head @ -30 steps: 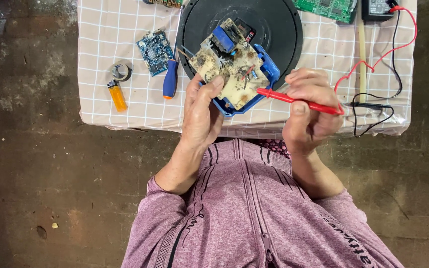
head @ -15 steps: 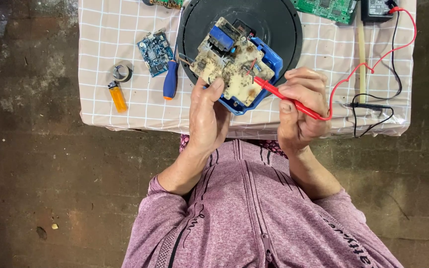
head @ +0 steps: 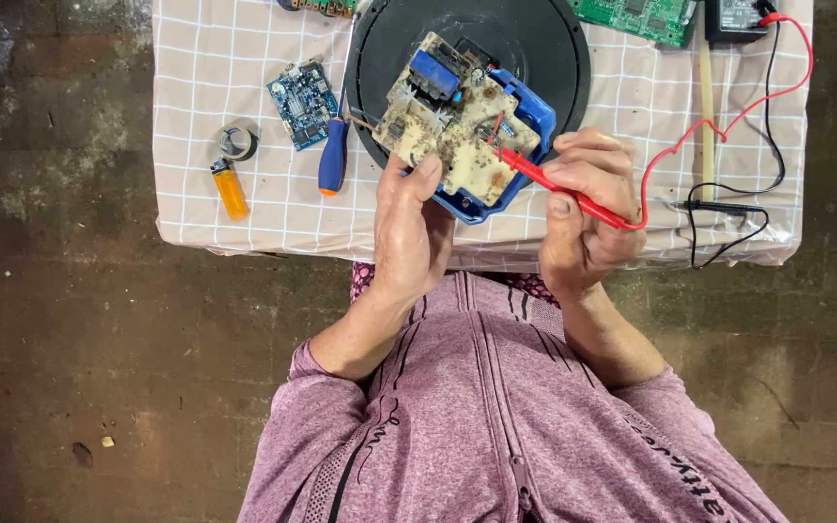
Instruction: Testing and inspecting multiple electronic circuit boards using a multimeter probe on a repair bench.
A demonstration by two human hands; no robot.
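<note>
the circuit board [head: 452, 121] is a stained, yellowed-beige panel seated in a blue plastic tray [head: 525, 107], tilted over the near part of a black round disc [head: 535, 39] on the checked tablecloth [head: 205, 116]. it carries a blue block component near its far corner, plus small dark parts and brown scorch-like marks. the left hand [head: 409, 232] is clamped on the board's near-left edge, thumb on top. the right hand [head: 583, 203] is closed around a red test probe [head: 544, 179], whose tip touches the board's right-middle area; a red lead [head: 719, 131] trails away from it. left of the disc lie a blue-handled screwdriver [head: 331, 160], a small blue module [head: 302, 102], a tape roll [head: 237, 141] and an orange lighter [head: 230, 189].
</note>
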